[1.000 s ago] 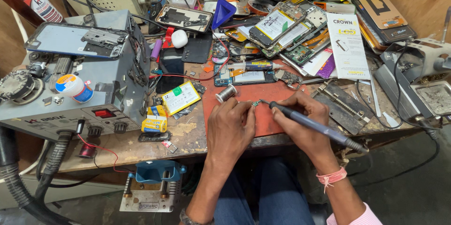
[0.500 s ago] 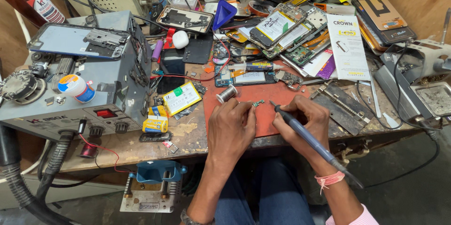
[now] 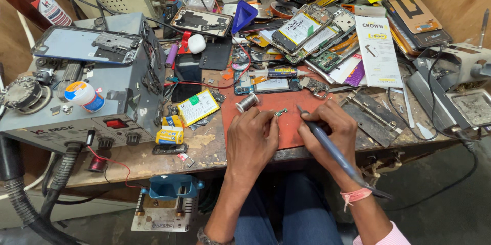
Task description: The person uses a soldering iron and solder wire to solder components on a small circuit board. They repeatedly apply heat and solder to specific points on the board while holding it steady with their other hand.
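The right hand (image 3: 327,127) is closed around a long grey soldering iron (image 3: 332,153), held like a pencil. Its thin tip points up and left at a tiny metal part (image 3: 280,113) lying on the red rubber work mat (image 3: 286,103). The iron's long body slants back down to the right, past the wrist. The left hand (image 3: 253,135) is nearer the part, its fingertips pinching beside it. A small shiny reel of solder wire (image 3: 248,103) sits just above that hand.
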